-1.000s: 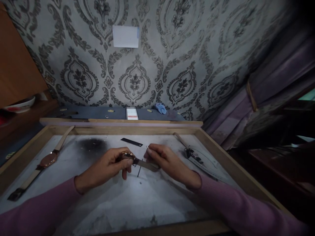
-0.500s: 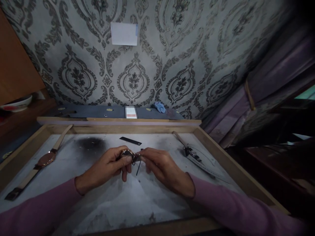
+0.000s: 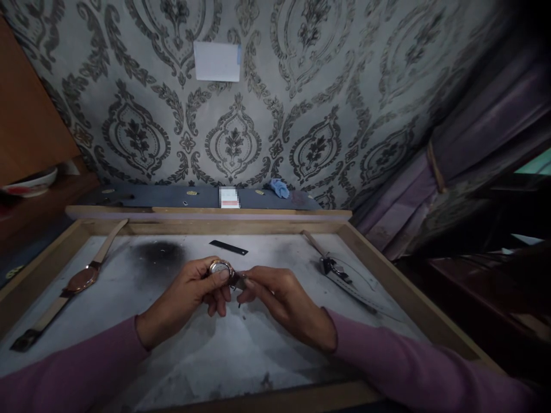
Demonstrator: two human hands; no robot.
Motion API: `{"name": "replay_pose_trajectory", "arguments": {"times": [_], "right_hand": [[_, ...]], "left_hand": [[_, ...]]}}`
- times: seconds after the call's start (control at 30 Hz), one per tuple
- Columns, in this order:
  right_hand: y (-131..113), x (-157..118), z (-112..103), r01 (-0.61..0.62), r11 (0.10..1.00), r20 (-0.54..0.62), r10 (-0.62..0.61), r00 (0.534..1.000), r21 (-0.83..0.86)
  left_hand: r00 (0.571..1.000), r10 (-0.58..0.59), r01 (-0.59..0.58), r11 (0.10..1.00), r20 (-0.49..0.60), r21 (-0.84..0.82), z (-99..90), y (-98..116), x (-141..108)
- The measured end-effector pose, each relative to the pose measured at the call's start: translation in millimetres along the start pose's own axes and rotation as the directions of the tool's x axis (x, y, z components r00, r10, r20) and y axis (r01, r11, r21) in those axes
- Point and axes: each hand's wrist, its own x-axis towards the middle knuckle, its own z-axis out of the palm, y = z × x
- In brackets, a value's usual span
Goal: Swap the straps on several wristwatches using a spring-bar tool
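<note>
My left hand (image 3: 189, 289) is closed around a round watch (image 3: 220, 268) with a gold-coloured rim, thumb across its face. Close by on its right, my right hand (image 3: 286, 301) pinches a small flat greyish piece (image 3: 241, 282) against the watch's edge; its exact kind is unclear, as the fingers cover part of it. Behind the hands, a black flat blade with a hole at one end (image 3: 228, 248) lies on the white work surface (image 3: 206, 355). The tip of a thin dark thing (image 3: 239, 306) shows below the right fingers, the rest hidden.
A rose-gold watch with a pale strap (image 3: 81, 279) lies at the left. At the right lies another watch with a dark strap (image 3: 336, 269). A raised wooden rim (image 3: 215, 227) borders the surface. Beyond it are a small box (image 3: 229, 197) and a blue crumpled cloth (image 3: 279, 188).
The watch has tilted in my left hand so that its face shows lighter. My right fingers have shifted slightly lower, now covering most of the thin dark thing.
</note>
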Motion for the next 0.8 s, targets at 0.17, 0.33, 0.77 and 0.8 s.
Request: {"name": "replay_pose_trajectory", "arguments": {"times": [0.17,0.33,0.77,0.8], "right_hand": [[1,2,-1,-0.083,0.987,0.050,0.076,0.996,0.136],[1,1,-5,-0.096,0.988,0.118,0.081,0.990,0.125],[-1,1,-10,-0.038,0.999,0.168,0.043,0.985,-0.035],[-1,1,-10,-0.032,0.999,0.164,0.039,0.986,-0.044]], "left_hand": [[1.000,0.008,-0.008,1.000,-0.009,-0.005,-2.5,-2,1],[1.000,0.017,-0.017,1.000,0.005,-0.001,-3.0,0,0],[0.999,0.031,-0.031,0.999,-0.012,0.008,-2.7,1,-1],[0.999,0.033,-0.033,0.999,-0.010,0.011,-2.7,1,-1]]}}
